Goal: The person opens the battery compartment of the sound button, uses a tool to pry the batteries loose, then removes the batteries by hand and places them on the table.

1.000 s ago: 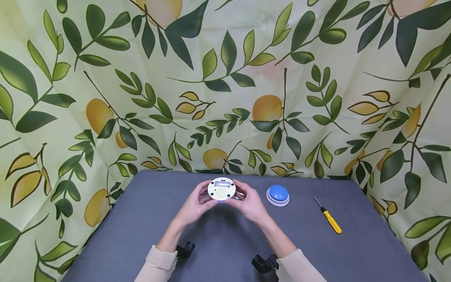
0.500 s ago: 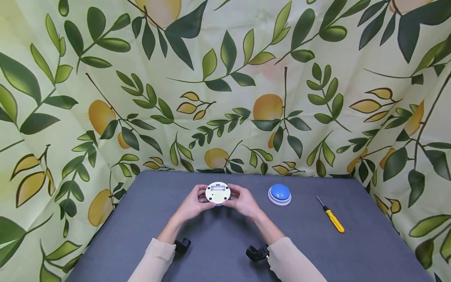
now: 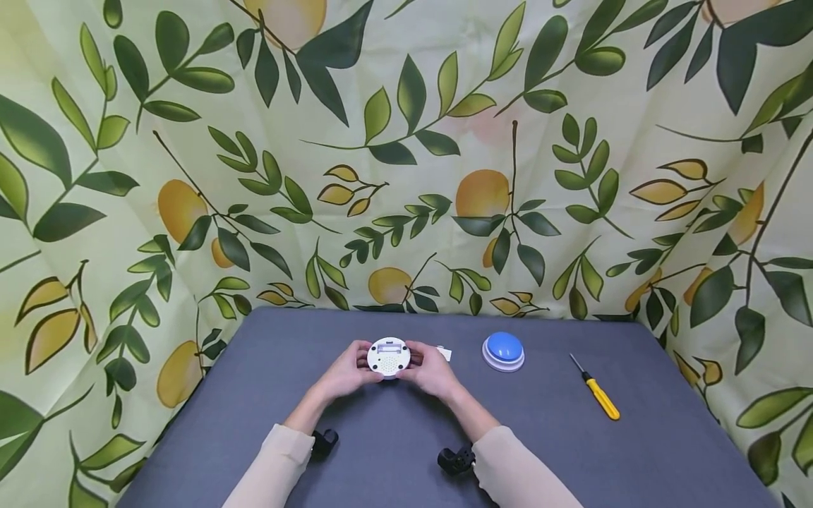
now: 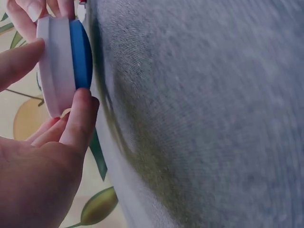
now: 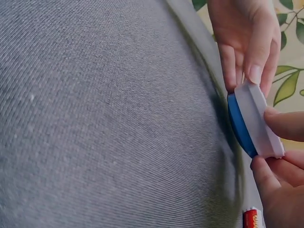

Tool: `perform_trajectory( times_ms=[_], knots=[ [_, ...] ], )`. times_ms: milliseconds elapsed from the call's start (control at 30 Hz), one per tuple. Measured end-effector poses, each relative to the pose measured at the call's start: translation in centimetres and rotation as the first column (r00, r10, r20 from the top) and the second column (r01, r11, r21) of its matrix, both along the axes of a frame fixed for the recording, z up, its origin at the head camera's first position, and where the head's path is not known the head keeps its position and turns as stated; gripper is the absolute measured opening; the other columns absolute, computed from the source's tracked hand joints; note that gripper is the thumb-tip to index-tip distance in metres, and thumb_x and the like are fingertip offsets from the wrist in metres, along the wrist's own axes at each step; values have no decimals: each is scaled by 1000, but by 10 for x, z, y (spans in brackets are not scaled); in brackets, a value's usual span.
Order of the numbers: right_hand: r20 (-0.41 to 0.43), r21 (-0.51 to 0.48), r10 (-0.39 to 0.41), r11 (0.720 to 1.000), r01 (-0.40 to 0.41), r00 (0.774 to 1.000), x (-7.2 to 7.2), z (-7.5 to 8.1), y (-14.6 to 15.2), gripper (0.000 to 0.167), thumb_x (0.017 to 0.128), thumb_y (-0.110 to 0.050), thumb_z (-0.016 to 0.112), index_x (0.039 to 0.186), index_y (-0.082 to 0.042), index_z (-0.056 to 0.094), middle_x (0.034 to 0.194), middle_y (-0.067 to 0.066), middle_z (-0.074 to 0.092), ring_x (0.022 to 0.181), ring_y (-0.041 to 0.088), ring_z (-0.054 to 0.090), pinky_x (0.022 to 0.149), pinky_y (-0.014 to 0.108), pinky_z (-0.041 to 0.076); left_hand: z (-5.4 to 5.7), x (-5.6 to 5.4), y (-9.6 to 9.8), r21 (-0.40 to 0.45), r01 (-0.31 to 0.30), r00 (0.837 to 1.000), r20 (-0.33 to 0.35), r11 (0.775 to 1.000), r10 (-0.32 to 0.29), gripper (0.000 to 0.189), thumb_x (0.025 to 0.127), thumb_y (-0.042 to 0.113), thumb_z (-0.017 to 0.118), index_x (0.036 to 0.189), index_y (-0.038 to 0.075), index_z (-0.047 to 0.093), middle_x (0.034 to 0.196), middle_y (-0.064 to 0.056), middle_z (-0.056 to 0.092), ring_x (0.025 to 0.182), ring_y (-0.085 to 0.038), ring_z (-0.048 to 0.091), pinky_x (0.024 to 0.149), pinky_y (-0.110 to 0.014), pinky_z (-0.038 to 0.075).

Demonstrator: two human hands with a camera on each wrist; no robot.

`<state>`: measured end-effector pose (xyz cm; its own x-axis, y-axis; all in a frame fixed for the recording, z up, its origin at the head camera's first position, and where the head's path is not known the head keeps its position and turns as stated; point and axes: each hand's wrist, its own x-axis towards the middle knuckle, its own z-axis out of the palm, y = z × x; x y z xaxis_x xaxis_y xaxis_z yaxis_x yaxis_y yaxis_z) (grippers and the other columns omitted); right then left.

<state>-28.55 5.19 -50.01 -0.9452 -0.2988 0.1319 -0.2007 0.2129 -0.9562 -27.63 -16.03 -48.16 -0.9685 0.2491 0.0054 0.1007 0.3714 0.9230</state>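
Note:
Between both hands is a round white push button (image 3: 389, 358) with a blue dome. Its underside faces the head camera, showing a rectangular battery compartment, small dark feet and a dotted patch of holes; whether batteries lie inside I cannot tell. My left hand (image 3: 346, 370) grips its left edge, thumb on the white base. The right hand (image 3: 433, 370) pinches the opposite edge. In the wrist views the button stands on edge, and its blue dome (image 4: 81, 54) points away from me. A small red-and-white item, like a battery (image 5: 251, 218), shows beside the right hand.
A second blue-domed push button (image 3: 504, 351) sits dome up to the right. Farther right lies a screwdriver (image 3: 598, 395) with a yellow handle. A small white piece (image 3: 444, 353) peeks out behind the right hand. Leaf-patterned cloth (image 3: 406, 212) walls the grey table (image 3: 381, 466).
Both hands have moved the button slightly left and down toward me, its underside still facing up. The small white piece behind the right hand has come more into view.

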Motion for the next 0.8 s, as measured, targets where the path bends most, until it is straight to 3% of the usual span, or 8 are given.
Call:
perform_trajectory(
  times_ms=[233,400,533,800],
  knots=[
    [-54,74,3,997,1,999,2,0,-3,65,78,5,80,133,21,49,122,33,63,112,42,65,92,42,56,-6,-3,-5,-27,20,1000,-3,999,-20,66,80,-1,80,133,-14,43,118,-23,64,110,-33,63,89,-38,52],
    [-81,134,-21,990,31,997,5,6,6,63,80,-2,82,134,15,54,120,27,66,111,39,66,95,45,54,-4,1,-5,-59,-30,999,-13,998,29,65,80,2,81,134,-11,46,122,-23,62,110,-33,63,91,-43,51],
    [-96,201,-23,979,42,995,7,13,17,57,84,-7,80,134,10,57,120,23,66,111,37,66,97,47,52,0,4,-4,-107,-77,996,-54,991,72,63,80,5,82,133,-9,51,123,-20,62,110,-33,63,94,-47,51],
    [-148,253,-5,966,43,989,16,26,43,48,91,-14,75,132,6,61,123,24,66,111,36,66,96,48,53,15,7,3,-192,-114,982,-171,975,81,52,90,10,75,133,-7,54,126,-20,62,116,-34,62,102,-50,47]
  ],
)
